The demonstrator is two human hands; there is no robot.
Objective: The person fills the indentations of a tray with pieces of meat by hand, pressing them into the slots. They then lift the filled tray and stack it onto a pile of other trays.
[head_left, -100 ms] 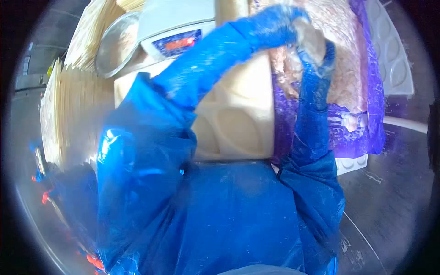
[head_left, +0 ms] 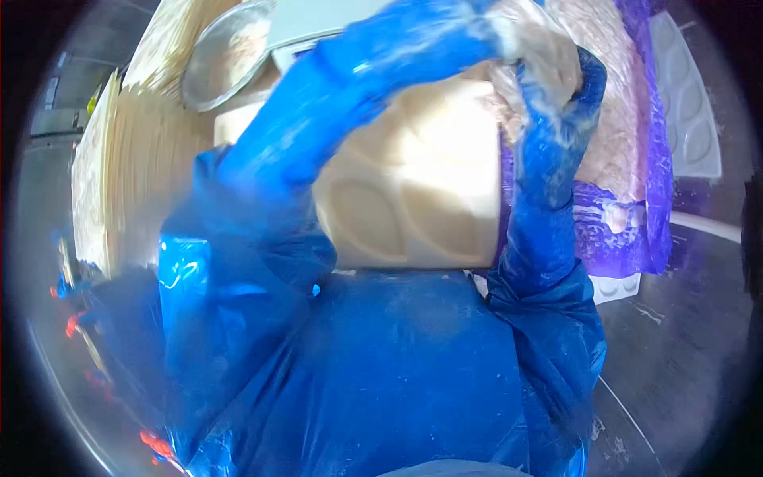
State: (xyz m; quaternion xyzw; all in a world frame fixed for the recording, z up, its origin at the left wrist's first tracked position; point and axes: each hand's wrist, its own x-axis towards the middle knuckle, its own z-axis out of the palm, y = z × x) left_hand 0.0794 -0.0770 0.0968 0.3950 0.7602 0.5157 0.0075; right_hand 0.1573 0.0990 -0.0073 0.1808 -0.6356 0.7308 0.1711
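In the head view both my hands are in blue gloves smeared with pale paste. They meet at the top right around a lump of pale minced meat (head_left: 544, 56). My left hand (head_left: 481, 28) reaches across from the left and presses on the lump's left side, its fingers blurred and partly cut off by the frame's top. On the other side, my right hand (head_left: 564, 99) is curled around the lump from below. Behind and right of them lies a large mass of pale minced meat (head_left: 616, 119) on purple plastic sheeting (head_left: 656, 238).
A cream mould tray (head_left: 405, 191) with leaf-shaped hollows lies before my body. At the upper left are a metal bowl (head_left: 226, 60), a scale (head_left: 318, 20) and stacked pale sheets (head_left: 143, 175). A white mould tray (head_left: 687, 103) stands on the dark table (head_left: 675, 334) at right.
My hands and the lump sit slightly higher and further right in view. The mould tray and bowl also shift right, and my left arm now covers the scale's display.
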